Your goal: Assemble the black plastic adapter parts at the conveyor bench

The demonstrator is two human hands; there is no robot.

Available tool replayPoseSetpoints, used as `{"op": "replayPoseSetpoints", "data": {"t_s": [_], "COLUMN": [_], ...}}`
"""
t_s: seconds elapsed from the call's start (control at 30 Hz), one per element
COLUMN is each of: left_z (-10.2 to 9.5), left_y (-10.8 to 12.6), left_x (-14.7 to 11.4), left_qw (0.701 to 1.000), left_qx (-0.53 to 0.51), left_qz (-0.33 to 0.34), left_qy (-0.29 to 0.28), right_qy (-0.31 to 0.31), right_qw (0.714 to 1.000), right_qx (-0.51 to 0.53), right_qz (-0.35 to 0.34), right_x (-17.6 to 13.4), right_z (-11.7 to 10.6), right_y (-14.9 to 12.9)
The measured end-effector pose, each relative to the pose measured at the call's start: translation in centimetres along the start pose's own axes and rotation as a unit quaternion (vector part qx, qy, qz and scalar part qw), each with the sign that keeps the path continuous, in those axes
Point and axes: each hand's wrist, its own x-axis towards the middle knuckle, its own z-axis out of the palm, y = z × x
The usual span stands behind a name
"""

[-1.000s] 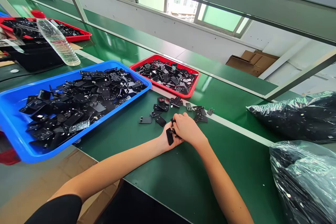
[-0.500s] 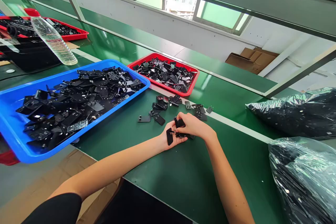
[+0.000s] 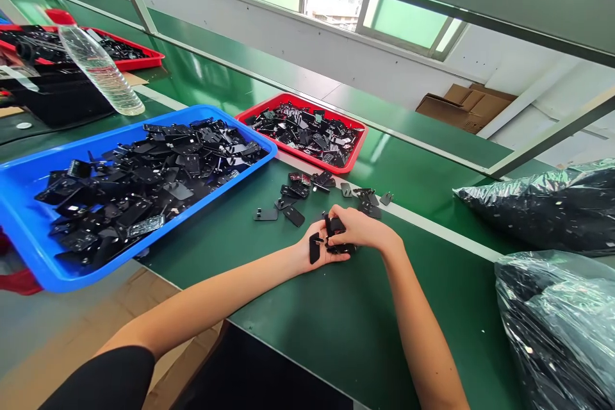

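Several black pieces (image 3: pixel 314 248) rest on the loosely spread left hand (image 3: pixel 325 258) — seemingly for easy reach — while the right hand (image 3: pixel 358 229) pinches an upper piece (image 3: pixel 335 225) over the green table (image 3: pixel 307 320).

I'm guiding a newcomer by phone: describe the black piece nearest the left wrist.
At the green bench, right of the blue tray, find the upturned left hand. The black piece on its palm sits nearest the wrist; others bunch by the right hand.
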Motion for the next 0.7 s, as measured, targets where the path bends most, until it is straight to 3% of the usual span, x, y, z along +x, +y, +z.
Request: {"op": "replayPoseSetpoints", "data": {"t_s": [0.2, 0.37, 0.7], "left_z": [-0.2, -0.1, 0.6], "left_y": [0.1, 0.1, 0.0], "left_x": [0.1, 0.2, -0.4], "left_qw": [0.999, 0.999, 0.999], "left_qx": [-0.024, -0.030, -0.036], "left_qz": [-0.021, -0.028, 0.003], "left_qy": [-0.039, -0.009, 0.014], "right_qy": [-0.011, -0.019, -0.010], "right_qw": [0.999, 0.998, 1.000], "right_qx": [0.037, 0.066, 0.019], "right_qz": [-0.029, -0.001, -0.003], "right_x": [-0.3, -0.7, -0.3], "right_z": [-0.6, -1.0, 0.1], "right_y": [0.9, 0.8, -0.4]}}
